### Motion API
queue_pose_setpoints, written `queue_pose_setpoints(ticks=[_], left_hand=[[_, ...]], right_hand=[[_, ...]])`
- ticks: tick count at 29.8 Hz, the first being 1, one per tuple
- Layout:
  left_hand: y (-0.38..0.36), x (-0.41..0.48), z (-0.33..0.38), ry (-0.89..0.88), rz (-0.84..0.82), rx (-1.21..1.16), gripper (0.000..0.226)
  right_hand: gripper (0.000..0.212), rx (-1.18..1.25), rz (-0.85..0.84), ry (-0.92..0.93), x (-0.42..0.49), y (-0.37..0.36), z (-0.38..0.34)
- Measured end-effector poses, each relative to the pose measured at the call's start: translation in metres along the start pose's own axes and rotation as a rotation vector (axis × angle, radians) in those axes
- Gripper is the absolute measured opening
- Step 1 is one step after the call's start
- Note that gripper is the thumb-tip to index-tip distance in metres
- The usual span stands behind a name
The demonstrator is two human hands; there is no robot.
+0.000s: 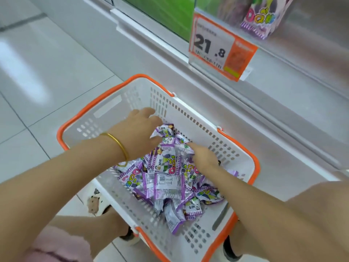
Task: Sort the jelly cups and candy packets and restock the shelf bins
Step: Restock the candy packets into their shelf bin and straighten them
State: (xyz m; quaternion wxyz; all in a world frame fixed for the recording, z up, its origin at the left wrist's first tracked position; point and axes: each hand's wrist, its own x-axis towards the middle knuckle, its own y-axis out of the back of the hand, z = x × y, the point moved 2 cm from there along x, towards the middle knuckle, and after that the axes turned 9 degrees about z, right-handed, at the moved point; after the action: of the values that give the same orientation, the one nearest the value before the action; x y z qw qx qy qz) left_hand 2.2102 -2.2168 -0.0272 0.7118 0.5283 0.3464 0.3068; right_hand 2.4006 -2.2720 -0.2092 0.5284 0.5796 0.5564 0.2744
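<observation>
A white basket with an orange rim (254,163) sits on the floor and holds a heap of several purple candy packets (168,182). Both of my hands are inside it. My left hand (139,133), with a gold bangle on its wrist, curls its fingers round packets at the far end of the heap. My right hand (204,157) reaches into the middle of the heap with fingers bent among the packets; its grip is partly hidden. More purple packets (260,21) stand in the clear shelf bin above.
The white shelf unit runs along the right, with an orange price tag (221,48) reading 21.8 on its front rail. White floor tiles (47,76) lie to the left. My legs and shoes flank the basket's near end.
</observation>
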Motion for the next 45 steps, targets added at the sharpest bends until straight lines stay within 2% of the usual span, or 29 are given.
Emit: queue_pose_setpoints(ticks=[2,3,5,7,8,9,12,14,18,21,24,26,28,29,32,34,35,36,38,40,43,45], left_hand=[[-0.014,0.000,0.013,0.185,-0.071,-0.274,0.046],[-0.020,-0.002,0.022,0.344,-0.132,-0.504,0.047],[-0.029,-0.007,0.044,0.645,-0.192,-1.054,0.059],[-0.029,-0.011,0.066,0.730,-0.133,-1.382,0.072],[-0.029,-0.012,0.074,0.702,-0.066,-1.463,0.070],[-0.026,-0.016,0.082,0.673,0.007,-1.504,0.058],[-0.015,-0.026,0.089,0.658,0.167,-1.504,0.011],[-0.010,-0.032,0.086,0.706,0.194,-1.591,0.008],[0.004,-0.038,0.076,0.727,0.190,-1.853,0.011],[0.007,-0.036,0.069,0.635,0.224,-1.815,0.013],[0.002,-0.032,0.063,0.546,0.306,-1.586,0.015],[0.000,-0.032,0.064,0.480,0.286,-1.480,0.016],[0.000,-0.031,0.064,0.451,0.270,-1.408,0.013],[0.001,-0.030,0.065,0.445,0.267,-1.371,0.011],[0.006,-0.026,0.061,0.414,0.240,-1.312,0.005],[0.007,-0.022,0.058,0.422,0.186,-1.304,0.038],[0.007,-0.022,0.058,0.425,0.148,-1.307,0.055],[0.006,-0.021,0.057,0.429,0.108,-1.319,0.063],[0.005,-0.024,0.062,0.447,0.048,-1.346,0.053],[0.001,-0.024,0.068,0.485,-0.033,-1.398,0.041],[0.003,-0.028,0.078,0.471,-0.224,-1.549,0.057],[0.008,-0.032,0.078,0.386,-0.194,-1.511,0.062]], right_hand=[[0.047,0.206,0.082,-0.050,-0.011,0.028,-0.008],[0.043,0.278,0.128,-0.033,-0.021,0.045,-0.017],[0.045,0.353,0.207,0.075,-0.046,0.078,-0.038],[0.053,0.347,0.234,0.188,-0.076,0.106,-0.057],[0.058,0.331,0.235,0.220,-0.090,0.117,-0.062],[0.062,0.322,0.235,0.230,-0.101,0.128,-0.064],[0.078,0.336,0.236,0.236,-0.123,0.155,-0.060],[0.081,0.304,0.216,0.280,-0.131,0.166,-0.059],[0.056,0.319,0.269,0.302,-0.141,0.187,-0.049],[0.043,0.501,0.277,0.124,-0.138,0.200,-0.037],[0.027,0.981,0.098,-0.155,-0.130,0.205,-0.037],[0.019,1.276,-0.040,-0.293,-0.126,0.207,-0.040],[0.025,1.561,-0.184,-0.347,-0.124,0.208,-0.042],[0.035,1.605,-0.256,-0.325,-0.124,0.209,-0.042],[0.061,1.369,-0.380,-0.160,-0.124,0.212,-0.038],[0.062,1.308,-0.386,-0.126,-0.124,0.215,-0.035],[0.052,1.300,-0.359,-0.116,-0.123,0.217,-0.035],[0.038,1.263,-0.321,-0.099,-0.122,0.219,-0.037],[0.024,1.097,-0.213,-0.068,-0.120,0.216,-0.039],[0.024,0.921,-0.072,-0.038,-0.115,0.210,-0.040],[0.031,0.848,0.051,-0.028,-0.110,0.201,-0.043],[0.035,0.854,0.124,-0.017,-0.108,0.196,-0.046]])
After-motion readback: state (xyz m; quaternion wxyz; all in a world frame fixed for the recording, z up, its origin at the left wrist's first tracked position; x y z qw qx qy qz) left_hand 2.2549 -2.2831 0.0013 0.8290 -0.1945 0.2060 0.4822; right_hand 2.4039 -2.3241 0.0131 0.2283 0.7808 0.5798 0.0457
